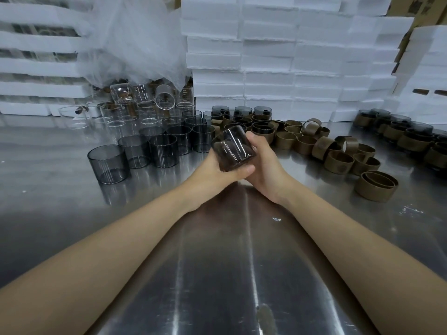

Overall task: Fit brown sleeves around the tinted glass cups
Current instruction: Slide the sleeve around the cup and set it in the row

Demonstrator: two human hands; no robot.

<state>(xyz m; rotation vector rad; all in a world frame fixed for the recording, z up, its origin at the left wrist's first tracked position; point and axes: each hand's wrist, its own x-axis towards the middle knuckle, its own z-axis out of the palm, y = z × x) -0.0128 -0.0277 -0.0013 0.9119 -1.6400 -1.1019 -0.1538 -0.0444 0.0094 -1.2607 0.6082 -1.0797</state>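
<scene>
Nearest is the bare steel surface, with both forearms reaching out over it. Where they meet, the left hand and right hand cup one tinted glass cup between them, held just above the surface. The left hand's fingers curl under its lower end. The right hand wraps its far side, with the thumb up along the wall.

The cup is tilted. Its long axis runs from the palms up and away, leaning a little left. I cannot tell which end is the mouth, nor whether a sleeve is on it yet, since the brown seen through the glass may only be the hands.

The glass looks thin-walled, rigid, smooth and likely slippery, light enough for one hand, and it would chip if knocked. It is best held around the wall, near one end, so the other end stays free for a sleeve to slide on.

Beyond, to the left, stand bare tinted cups, upright. To the right lie loose brown sleeves, which look like stiff card rings, some on edge. Behind these are sleeved cups, with clear glass cups further left. At the back are stacked white foam blocks.
</scene>
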